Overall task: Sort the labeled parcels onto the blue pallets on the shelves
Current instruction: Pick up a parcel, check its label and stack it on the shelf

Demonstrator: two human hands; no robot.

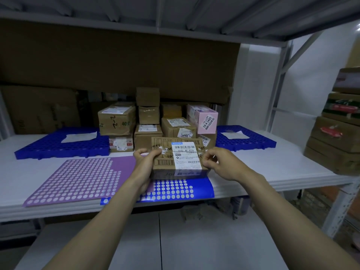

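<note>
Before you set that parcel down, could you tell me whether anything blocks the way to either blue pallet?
Nothing visible does. Both hands hold the parcel above the shelf; the left pallet and right pallet carry only paper sheets.

1 head-worn wide-angle view, forward and down, close over the shelf (272, 172).

Matt brown cardboard parcel (179, 158) with a smooth white paper label (187, 155); perforated blue plastic pallet (58, 145); smooth white shelf (282, 168).
</note>
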